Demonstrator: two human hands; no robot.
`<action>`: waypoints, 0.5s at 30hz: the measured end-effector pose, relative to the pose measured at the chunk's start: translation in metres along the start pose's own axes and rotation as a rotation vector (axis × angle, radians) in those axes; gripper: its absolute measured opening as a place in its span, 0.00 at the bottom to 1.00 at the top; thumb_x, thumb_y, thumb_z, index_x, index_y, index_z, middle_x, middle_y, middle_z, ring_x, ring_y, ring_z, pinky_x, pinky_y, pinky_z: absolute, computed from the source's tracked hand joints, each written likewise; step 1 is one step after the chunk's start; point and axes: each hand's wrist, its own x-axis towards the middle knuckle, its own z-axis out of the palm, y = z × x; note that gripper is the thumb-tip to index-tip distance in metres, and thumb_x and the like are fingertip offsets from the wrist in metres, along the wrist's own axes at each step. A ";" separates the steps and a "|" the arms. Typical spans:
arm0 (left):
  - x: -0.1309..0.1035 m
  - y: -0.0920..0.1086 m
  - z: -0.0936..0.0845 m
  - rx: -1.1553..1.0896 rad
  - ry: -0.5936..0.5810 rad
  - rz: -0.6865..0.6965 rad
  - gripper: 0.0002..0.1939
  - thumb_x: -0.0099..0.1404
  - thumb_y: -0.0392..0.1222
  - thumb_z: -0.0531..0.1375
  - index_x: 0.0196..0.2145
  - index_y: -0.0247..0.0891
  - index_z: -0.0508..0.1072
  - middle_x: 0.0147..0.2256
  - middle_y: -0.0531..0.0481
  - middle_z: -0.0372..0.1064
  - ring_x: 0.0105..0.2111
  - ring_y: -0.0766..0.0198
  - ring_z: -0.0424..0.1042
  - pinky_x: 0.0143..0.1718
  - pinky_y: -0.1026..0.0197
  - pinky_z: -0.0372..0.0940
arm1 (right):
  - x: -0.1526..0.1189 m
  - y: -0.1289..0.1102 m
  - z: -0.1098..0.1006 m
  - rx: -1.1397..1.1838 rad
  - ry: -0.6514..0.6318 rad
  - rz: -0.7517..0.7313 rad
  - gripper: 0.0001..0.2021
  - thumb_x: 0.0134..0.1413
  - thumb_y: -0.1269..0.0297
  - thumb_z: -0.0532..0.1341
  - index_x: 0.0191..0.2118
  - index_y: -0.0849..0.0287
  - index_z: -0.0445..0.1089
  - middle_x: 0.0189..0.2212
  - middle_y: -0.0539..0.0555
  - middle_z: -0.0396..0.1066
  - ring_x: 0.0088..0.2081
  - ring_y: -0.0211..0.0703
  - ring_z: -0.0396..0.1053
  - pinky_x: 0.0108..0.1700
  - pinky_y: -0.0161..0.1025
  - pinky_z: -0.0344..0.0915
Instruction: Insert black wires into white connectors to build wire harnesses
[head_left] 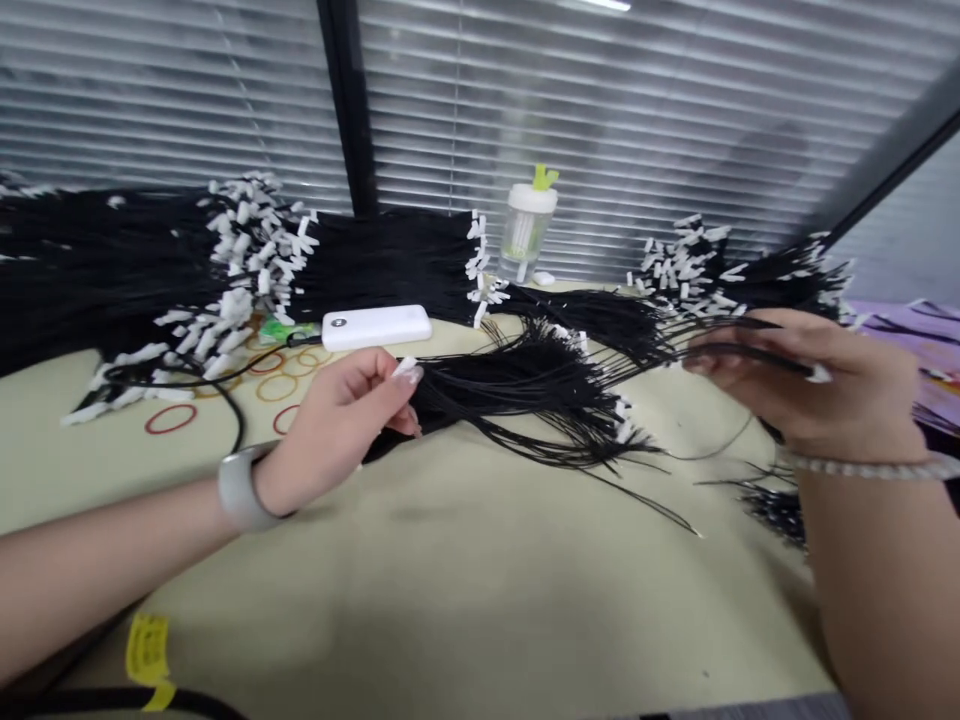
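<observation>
My left hand (352, 420) is closed in a pinch on a small white connector (406, 367), near the left end of a bundle of black cables (517, 390) on the table. To the right, my right hand (832, 370) has its fingers closed round a few black cables (750, 352). One of these ends in a white tip (819, 374) beside the palm. Thin cables stretch from the bundle toward my right fingers. Whether both hands hold the same cable I cannot tell. Loose cable ends fan out along the bundle's right side.
Big stacks of black cables (390, 265) with white connectors (247, 240) line the back. A white power bank (377, 328), a bottle (528, 232) and several rubber bands (171, 419) lie or stand before the blinds (600, 120). A yellow-tagged cable (148, 648) is at front left.
</observation>
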 end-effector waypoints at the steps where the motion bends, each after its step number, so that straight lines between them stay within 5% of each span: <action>1: 0.000 0.000 0.000 0.062 -0.018 0.012 0.10 0.57 0.42 0.56 0.23 0.37 0.58 0.18 0.58 0.62 0.21 0.70 0.66 0.26 0.67 0.62 | 0.000 -0.002 0.002 0.134 0.002 0.016 0.15 0.52 0.62 0.44 0.26 0.59 0.64 0.28 0.61 0.65 0.33 0.44 0.66 0.34 0.45 0.58; 6: 0.000 0.004 -0.002 0.324 -0.067 0.063 0.11 0.56 0.46 0.56 0.25 0.38 0.58 0.20 0.56 0.61 0.25 0.67 0.68 0.23 0.69 0.58 | 0.000 -0.013 0.007 1.028 0.099 0.259 0.15 0.49 0.69 0.47 0.16 0.59 0.60 0.20 0.53 0.55 0.29 0.38 0.58 0.39 0.44 0.54; 10: 0.001 0.008 -0.002 0.385 -0.081 0.058 0.10 0.58 0.47 0.54 0.28 0.38 0.59 0.20 0.56 0.62 0.22 0.69 0.66 0.22 0.69 0.60 | -0.007 -0.028 0.005 1.114 0.105 0.293 0.26 0.56 0.55 0.42 0.11 0.58 0.60 0.15 0.49 0.41 0.24 0.37 0.50 0.37 0.43 0.53; 15: 0.004 0.010 0.001 0.290 -0.084 -0.014 0.09 0.58 0.46 0.54 0.31 0.37 0.62 0.20 0.57 0.59 0.21 0.71 0.65 0.23 0.69 0.64 | -0.018 -0.040 -0.003 1.011 0.032 0.183 0.34 0.53 0.45 0.28 0.34 0.42 0.71 0.13 0.46 0.30 0.19 0.36 0.46 0.35 0.42 0.54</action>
